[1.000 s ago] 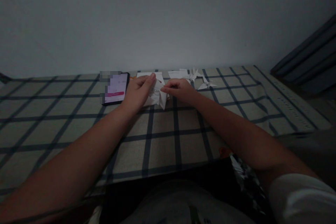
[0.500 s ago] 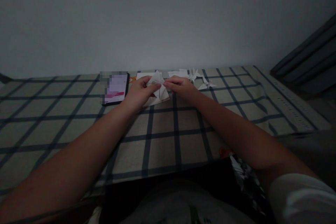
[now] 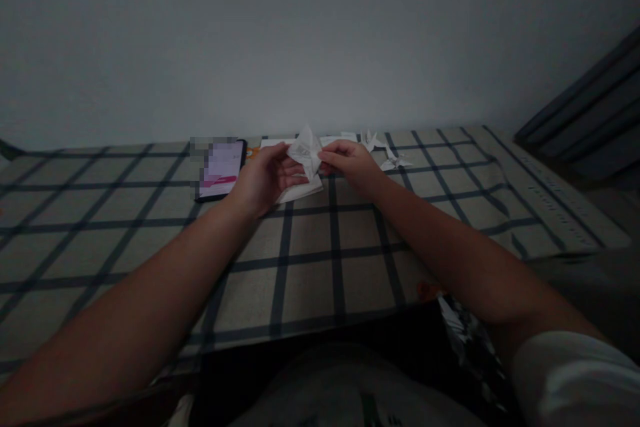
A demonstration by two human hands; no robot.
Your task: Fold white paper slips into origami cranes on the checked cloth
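Observation:
A piece of folded white paper (image 3: 306,148), with pointed corners and creases, is pinched at its right side between the thumb and fingers of my right hand (image 3: 346,157). My left hand (image 3: 274,177) is beside the paper on the left, palm turned up and fingers spread, with the fingertips close under it; whether they touch it I cannot tell. Beneath the hands, flat white paper (image 3: 304,190) lies on the cloth. Just past my right hand are two folded paper cranes, one (image 3: 371,141) farther back and one (image 3: 395,160) nearer.
A phone (image 3: 220,170) with a lit, partly blurred screen lies left of my left hand. The checked tablecloth (image 3: 310,280) covers the table up to the wall. More white paper (image 3: 343,139) and a small orange shape (image 3: 253,152) lie at the back.
My left hand has let go of the folded paper and opened, palm up. The paper has turned and risen slightly in my right hand's pinch.

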